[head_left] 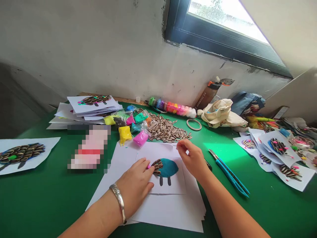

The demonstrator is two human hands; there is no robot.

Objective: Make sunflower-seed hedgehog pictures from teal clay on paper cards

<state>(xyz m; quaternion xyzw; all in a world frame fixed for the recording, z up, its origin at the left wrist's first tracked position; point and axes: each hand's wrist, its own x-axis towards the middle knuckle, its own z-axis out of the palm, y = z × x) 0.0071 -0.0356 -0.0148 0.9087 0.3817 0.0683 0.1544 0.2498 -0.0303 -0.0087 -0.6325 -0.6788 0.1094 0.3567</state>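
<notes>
My left hand (pixel 135 183) presses flat on the paper (pixel 170 185) by the teal clay (pixel 168 167); right hand (pixel 192 158) pinches together, maybe a seed, can't tell.

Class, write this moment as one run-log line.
left hand: rests on paper sheet, by teal clay shape | right hand: fingers pinched above sheet, contents unclear | sunflower seed pile: behind

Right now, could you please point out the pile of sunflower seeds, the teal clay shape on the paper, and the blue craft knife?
pile of sunflower seeds (pixel 166 129), head view, middle of the heap.
teal clay shape (pixel 169 167), head view, centre of its bare body.
blue craft knife (pixel 229 173), head view, mid-handle.
</notes>
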